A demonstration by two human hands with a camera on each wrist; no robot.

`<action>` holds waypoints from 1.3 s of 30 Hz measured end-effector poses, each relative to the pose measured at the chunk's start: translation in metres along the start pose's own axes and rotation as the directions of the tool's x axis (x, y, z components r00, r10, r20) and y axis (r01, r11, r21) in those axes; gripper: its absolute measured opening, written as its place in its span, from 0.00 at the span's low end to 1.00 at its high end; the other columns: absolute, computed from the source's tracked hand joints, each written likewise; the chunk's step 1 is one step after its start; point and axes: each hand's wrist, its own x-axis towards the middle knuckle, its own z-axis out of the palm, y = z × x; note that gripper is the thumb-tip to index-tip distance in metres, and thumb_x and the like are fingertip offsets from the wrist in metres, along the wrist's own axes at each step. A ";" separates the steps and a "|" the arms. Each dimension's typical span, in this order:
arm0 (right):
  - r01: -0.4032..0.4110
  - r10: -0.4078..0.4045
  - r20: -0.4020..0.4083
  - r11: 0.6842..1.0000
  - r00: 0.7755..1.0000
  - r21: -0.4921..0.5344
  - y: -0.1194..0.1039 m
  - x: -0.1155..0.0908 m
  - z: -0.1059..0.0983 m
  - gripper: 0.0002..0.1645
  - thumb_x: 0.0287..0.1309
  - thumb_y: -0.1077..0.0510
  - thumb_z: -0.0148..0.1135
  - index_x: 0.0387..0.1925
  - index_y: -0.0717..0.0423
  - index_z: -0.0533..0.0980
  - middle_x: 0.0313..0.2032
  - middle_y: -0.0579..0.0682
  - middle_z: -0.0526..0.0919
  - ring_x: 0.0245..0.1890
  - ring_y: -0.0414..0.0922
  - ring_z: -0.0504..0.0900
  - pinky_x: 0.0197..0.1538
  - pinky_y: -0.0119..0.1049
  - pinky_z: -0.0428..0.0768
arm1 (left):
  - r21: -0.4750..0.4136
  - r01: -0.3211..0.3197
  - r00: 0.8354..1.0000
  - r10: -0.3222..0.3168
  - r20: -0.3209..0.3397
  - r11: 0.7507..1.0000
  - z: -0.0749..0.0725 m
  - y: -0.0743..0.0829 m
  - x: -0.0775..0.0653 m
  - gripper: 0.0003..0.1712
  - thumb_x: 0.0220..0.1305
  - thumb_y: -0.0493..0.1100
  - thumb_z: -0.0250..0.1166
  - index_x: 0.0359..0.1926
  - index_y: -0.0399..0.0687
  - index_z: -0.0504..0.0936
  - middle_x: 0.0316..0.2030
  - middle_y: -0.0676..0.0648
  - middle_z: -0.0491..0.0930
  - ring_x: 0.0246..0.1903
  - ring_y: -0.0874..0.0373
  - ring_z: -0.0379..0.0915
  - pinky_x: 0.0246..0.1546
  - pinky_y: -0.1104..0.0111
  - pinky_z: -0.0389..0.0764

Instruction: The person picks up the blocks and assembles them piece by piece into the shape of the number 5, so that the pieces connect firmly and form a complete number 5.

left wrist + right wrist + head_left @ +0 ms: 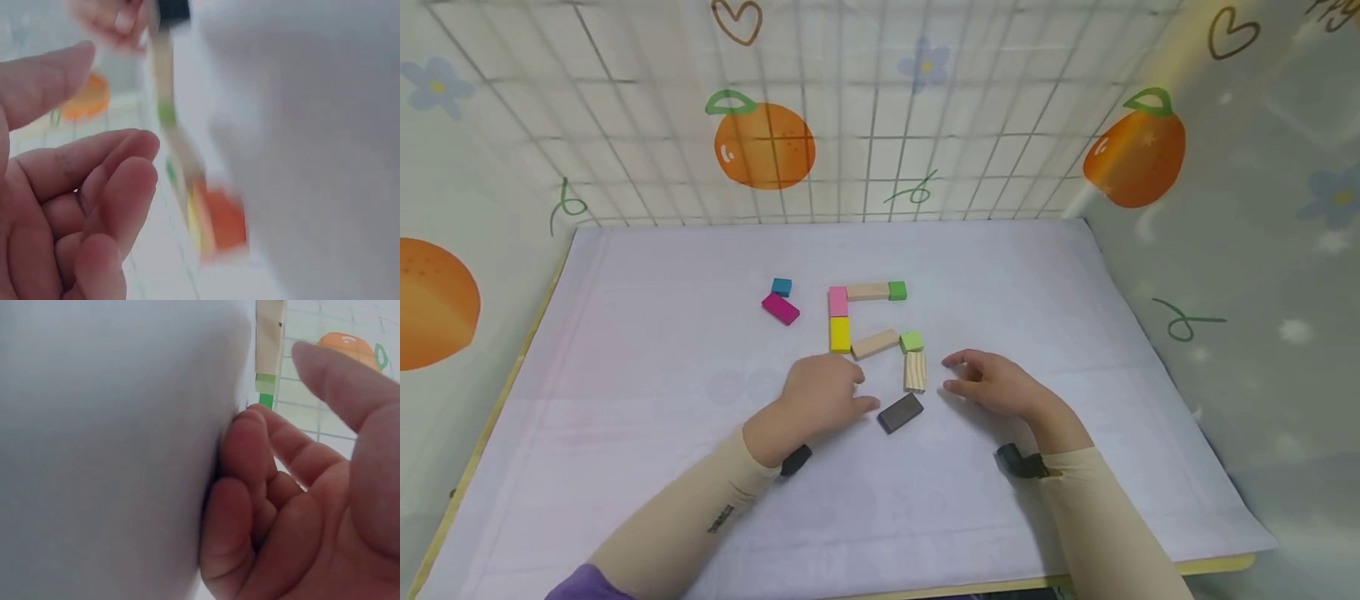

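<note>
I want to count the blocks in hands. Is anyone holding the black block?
No. The black block lies flat on the table between the left hand and right hand, with neither gripping it.

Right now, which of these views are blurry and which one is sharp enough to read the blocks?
Head view: evenly lit and sharp, dark grey block between both hands clearly readable, edges bowed by the wide lens. Left wrist view: heavily smeared, blocks mere colour streaks. Right wrist view: close fingers in fair focus, white cloth featureless.
</note>
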 end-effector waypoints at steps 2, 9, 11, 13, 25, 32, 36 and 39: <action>0.003 -0.003 0.005 1.000 1.000 -0.012 -0.002 -0.002 -0.002 0.29 0.64 0.42 0.66 0.64 0.40 0.73 0.37 0.50 0.78 0.36 0.47 0.75 0.37 0.38 0.73 | -0.007 0.064 0.997 -0.064 -0.034 0.998 -0.010 -0.017 -0.005 0.22 0.60 0.64 0.70 0.45 0.56 0.89 0.25 0.55 0.80 0.27 0.60 0.73 0.24 0.69 0.73; 0.031 -0.031 0.003 0.998 1.000 -0.060 -0.011 -0.002 -0.008 0.38 0.64 0.45 0.65 0.73 0.40 0.65 0.35 0.50 0.78 0.33 0.47 0.74 0.35 0.38 0.73 | 0.008 0.198 0.976 -0.196 -0.098 0.980 -0.015 -0.057 -0.007 0.25 0.59 0.60 0.71 0.51 0.51 0.87 0.37 0.50 0.85 0.34 0.56 0.79 0.29 0.65 0.80; 0.038 -0.038 0.004 0.997 0.999 -0.071 -0.012 0.000 -0.007 0.40 0.64 0.44 0.66 0.74 0.41 0.63 0.35 0.50 0.77 0.33 0.47 0.74 0.34 0.38 0.73 | -0.001 0.190 0.978 -0.190 -0.091 0.982 -0.010 -0.059 -0.003 0.25 0.58 0.61 0.71 0.49 0.51 0.87 0.35 0.50 0.84 0.33 0.57 0.78 0.28 0.65 0.79; 0.038 -0.038 0.004 0.997 0.999 -0.070 -0.011 0.003 -0.006 0.41 0.63 0.44 0.66 0.75 0.41 0.63 0.35 0.50 0.77 0.33 0.47 0.74 0.34 0.38 0.73 | -0.011 0.178 0.981 -0.178 -0.075 0.984 -0.006 -0.059 0.001 0.25 0.58 0.61 0.71 0.49 0.52 0.87 0.33 0.51 0.83 0.31 0.58 0.76 0.26 0.66 0.78; 0.010 -0.010 0.007 0.999 1.000 -0.030 -0.001 0.008 -0.003 0.41 0.64 0.42 0.65 0.75 0.43 0.63 0.37 0.51 0.78 0.36 0.47 0.74 0.37 0.37 0.73 | -0.032 0.191 0.982 -0.191 0.008 0.981 -0.008 -0.068 0.006 0.15 0.61 0.56 0.70 0.34 0.49 0.85 0.23 0.52 0.77 0.26 0.57 0.74 0.24 0.68 0.72; 0.015 -0.015 0.010 1.000 1.000 -0.022 -0.003 0.009 -0.001 0.40 0.64 0.40 0.64 0.74 0.43 0.64 0.37 0.50 0.78 0.36 0.46 0.74 0.37 0.38 0.73 | -0.026 0.390 0.920 -0.391 -0.015 0.920 -0.030 -0.136 -0.013 0.19 0.63 0.55 0.66 0.25 0.45 0.77 0.21 0.46 0.73 0.23 0.52 0.71 0.20 0.66 0.69; 0.036 -0.037 0.018 0.995 0.999 0.091 0.002 0.007 -0.005 0.40 0.66 0.41 0.63 0.75 0.44 0.63 0.37 0.52 0.80 0.34 0.47 0.76 0.37 0.37 0.75 | -0.032 0.415 0.907 -0.416 -0.061 0.909 -0.036 -0.148 -0.005 0.23 0.63 0.60 0.64 0.39 0.43 0.83 0.33 0.43 0.82 0.31 0.50 0.77 0.23 0.63 0.75; 0.053 -0.052 -0.012 0.967 0.999 0.249 0.007 0.001 -0.009 0.39 0.67 0.46 0.63 0.75 0.46 0.63 0.42 0.56 0.82 0.37 0.51 0.80 0.41 0.38 0.80 | -0.075 0.415 0.905 -0.420 -0.073 0.907 -0.039 -0.138 0.014 0.31 0.63 0.67 0.63 0.46 0.44 0.84 0.39 0.43 0.85 0.37 0.48 0.80 0.28 0.62 0.79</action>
